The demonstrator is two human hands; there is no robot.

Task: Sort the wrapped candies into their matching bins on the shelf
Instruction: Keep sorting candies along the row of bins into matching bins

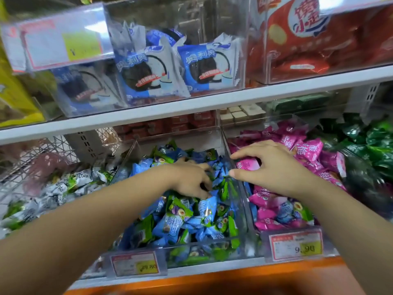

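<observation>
A white shelf board (pixel 212 104) spans above an orange ledge (pixel 212 279), wire rack (pixel 38 158) left.

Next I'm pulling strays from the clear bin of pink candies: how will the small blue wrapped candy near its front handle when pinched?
Probably light: the blue wrapped candy is small and sits on top of the pink wrapped candies. Its glossy wrapper looks slippery, so grip it firmly. Loosely heaped neighbours may shift as it lifts.

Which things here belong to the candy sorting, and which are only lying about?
Job: left hand, right hand, blue and green wrapped candies, pink wrapped candies.
Lying about: blue-and-white cookie packets above, red snack packs, red-framed paper price tags.
</observation>
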